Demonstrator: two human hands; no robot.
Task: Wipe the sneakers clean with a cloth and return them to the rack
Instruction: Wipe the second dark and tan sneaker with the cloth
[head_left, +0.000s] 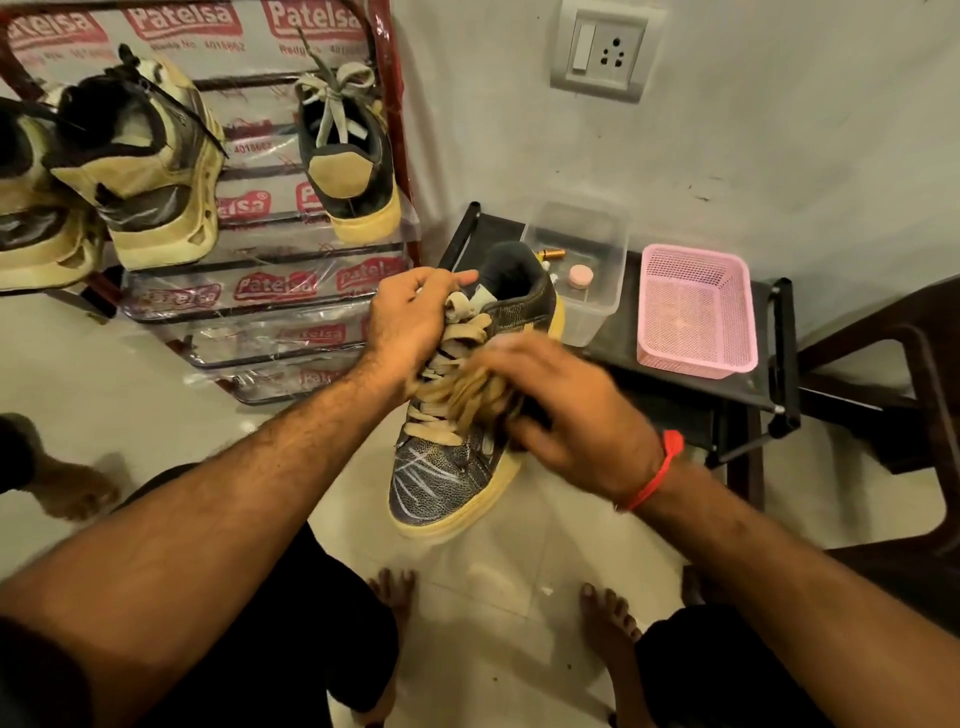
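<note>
Wiping is under way on one dark sneaker (457, 415) with a yellowed sole and tan laces, held in the air above the tiled floor (130, 374), toe pointing down toward the person's bare feet. The left hand (415, 317) grips the sneaker's upper near the tongue and top laces, fingers curled around it to steady it. The right hand (566, 410), blurred with motion and wearing a red thread at the wrist, is pressed against the sneaker's outer side; a tan cloth (475, 392) appears bunched under its fingers, though the blur makes it hard to separate cloth from laces, so whether the fingers are clenched on it cannot be told for certain.

The shoe rack (311, 291), wrapped in printed plastic, stands at the upper left against the wall. A matching sneaker (348, 156) sits heel-out near the rack's right edge, with two more shoes at its left edge.

A low black bench (675, 364) just behind the held sneaker carries a clear plastic box (582, 270) and a pink mesh basket (696, 312).

To do this step well, the left hand should probably keep a firm hold near the collar while the right works the cloth in short strokes along the side panel and down to the sole edge, turning the sneaker to reach the toe, where pale scuff lines show.
</note>
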